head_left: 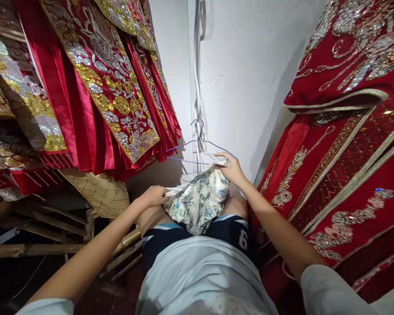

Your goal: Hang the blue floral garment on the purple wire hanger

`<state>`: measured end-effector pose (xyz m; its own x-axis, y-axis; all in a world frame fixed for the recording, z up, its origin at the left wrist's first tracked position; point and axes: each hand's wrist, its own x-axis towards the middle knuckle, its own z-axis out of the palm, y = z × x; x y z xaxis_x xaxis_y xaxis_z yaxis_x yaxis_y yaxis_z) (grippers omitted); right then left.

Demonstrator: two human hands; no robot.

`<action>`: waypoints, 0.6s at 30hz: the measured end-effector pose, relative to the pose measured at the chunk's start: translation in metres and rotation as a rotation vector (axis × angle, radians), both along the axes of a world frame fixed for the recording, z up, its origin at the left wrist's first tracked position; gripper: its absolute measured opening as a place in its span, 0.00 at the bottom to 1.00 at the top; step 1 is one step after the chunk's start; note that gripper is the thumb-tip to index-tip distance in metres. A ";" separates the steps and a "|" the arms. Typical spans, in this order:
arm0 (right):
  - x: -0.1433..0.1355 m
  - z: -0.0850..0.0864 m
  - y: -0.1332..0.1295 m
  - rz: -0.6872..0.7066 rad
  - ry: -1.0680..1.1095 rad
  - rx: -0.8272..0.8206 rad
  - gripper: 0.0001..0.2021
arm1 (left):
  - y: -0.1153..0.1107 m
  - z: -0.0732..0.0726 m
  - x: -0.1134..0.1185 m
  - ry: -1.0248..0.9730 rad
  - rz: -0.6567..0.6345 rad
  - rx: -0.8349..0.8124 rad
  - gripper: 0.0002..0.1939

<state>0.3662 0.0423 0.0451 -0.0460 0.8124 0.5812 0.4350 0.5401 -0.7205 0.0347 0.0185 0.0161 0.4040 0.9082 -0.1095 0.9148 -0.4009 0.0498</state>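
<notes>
A white garment with a blue and green floral print (198, 201) hangs gathered in front of my thighs. My left hand (155, 196) is closed on its white edge at the left. At the upper right, my right hand (230, 169) grips the bunched white edge, thumb on top. Just behind the cloth hangs a thin purple wire hanger (187, 143), its hook at a white strip on the wall. Part of the hanger's lower bar is hidden behind the garment and my right hand.
Red costumes with gold and silver embroidery (118, 96) hang at the left. More red beaded garments (341, 175) hang close on the right. Bamboo poles (36, 250) lie low at the left. A white wall (246, 57) stands ahead.
</notes>
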 end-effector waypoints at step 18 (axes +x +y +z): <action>0.025 -0.021 0.025 -0.109 -0.052 -0.153 0.05 | 0.055 0.048 0.007 -0.479 -0.121 0.343 0.17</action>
<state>0.3916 0.0674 0.0246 0.0200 0.8928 0.4501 0.5235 0.3742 -0.7654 0.0420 0.0731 0.0638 0.4387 0.8040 0.4015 0.7693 -0.5669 0.2945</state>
